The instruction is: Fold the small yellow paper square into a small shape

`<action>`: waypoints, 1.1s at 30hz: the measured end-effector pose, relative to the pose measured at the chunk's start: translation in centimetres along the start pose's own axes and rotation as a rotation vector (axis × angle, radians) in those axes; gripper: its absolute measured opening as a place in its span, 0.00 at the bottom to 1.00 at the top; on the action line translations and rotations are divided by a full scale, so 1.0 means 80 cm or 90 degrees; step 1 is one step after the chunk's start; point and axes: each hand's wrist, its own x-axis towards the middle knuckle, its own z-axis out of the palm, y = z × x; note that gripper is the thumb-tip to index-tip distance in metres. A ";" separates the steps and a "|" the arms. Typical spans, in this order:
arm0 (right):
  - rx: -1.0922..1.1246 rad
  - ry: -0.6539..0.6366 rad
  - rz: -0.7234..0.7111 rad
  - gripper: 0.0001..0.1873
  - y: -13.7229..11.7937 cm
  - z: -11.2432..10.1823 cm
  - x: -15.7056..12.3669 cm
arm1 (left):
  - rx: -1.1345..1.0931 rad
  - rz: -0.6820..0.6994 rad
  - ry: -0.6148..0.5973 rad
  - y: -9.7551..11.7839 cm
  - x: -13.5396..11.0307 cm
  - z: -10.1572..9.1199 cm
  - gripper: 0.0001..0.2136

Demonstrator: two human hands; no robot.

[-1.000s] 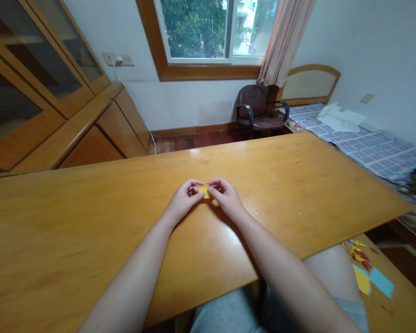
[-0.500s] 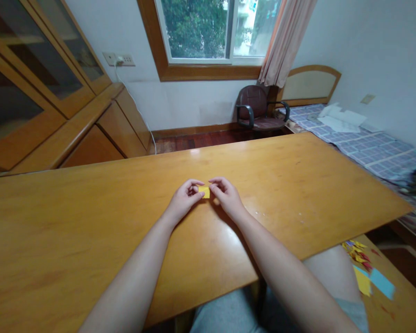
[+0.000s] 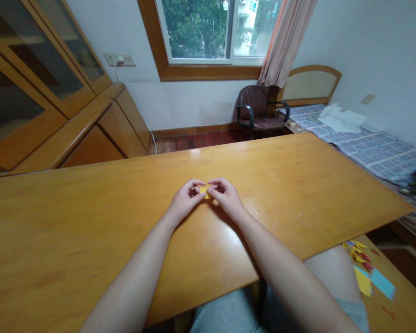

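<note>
A small yellow piece of paper [image 3: 204,190] rests on the wooden table [image 3: 90,231] near its middle. My left hand [image 3: 184,201] pinches its left end with curled fingers. My right hand [image 3: 225,196] pinches its right end, fingertips nearly meeting those of the left hand. Most of the paper is hidden between the fingers; only a sliver shows.
A lower wooden surface at the right holds yellow and blue paper sheets [image 3: 370,280] and a heap of small folded coloured pieces [image 3: 357,251]. A dark office chair [image 3: 254,108] and a bed [image 3: 367,143] stand beyond the table. Wooden cabinets [image 3: 38,92] line the left wall.
Both hands have drawn closer together over the yellow paper, so less of it shows than half a second ago. My arms have stayed in place.
</note>
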 end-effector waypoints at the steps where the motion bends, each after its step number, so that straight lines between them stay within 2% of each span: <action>1: 0.002 -0.001 -0.001 0.12 0.001 0.000 0.000 | 0.002 0.001 -0.003 -0.001 0.000 0.000 0.14; 18: -0.024 0.000 -0.009 0.11 0.003 -0.001 0.001 | -0.019 -0.018 -0.036 0.003 0.001 -0.002 0.15; 23: -0.042 0.007 -0.017 0.11 0.004 -0.002 0.001 | -0.031 -0.036 -0.026 0.010 0.000 -0.001 0.15; 29: -0.018 -0.013 0.003 0.16 0.001 0.001 0.001 | -0.059 -0.035 0.012 0.006 0.002 -0.002 0.15; 33: -0.032 -0.011 0.009 0.16 -0.002 0.002 0.001 | -0.066 -0.041 0.010 0.005 0.002 -0.002 0.16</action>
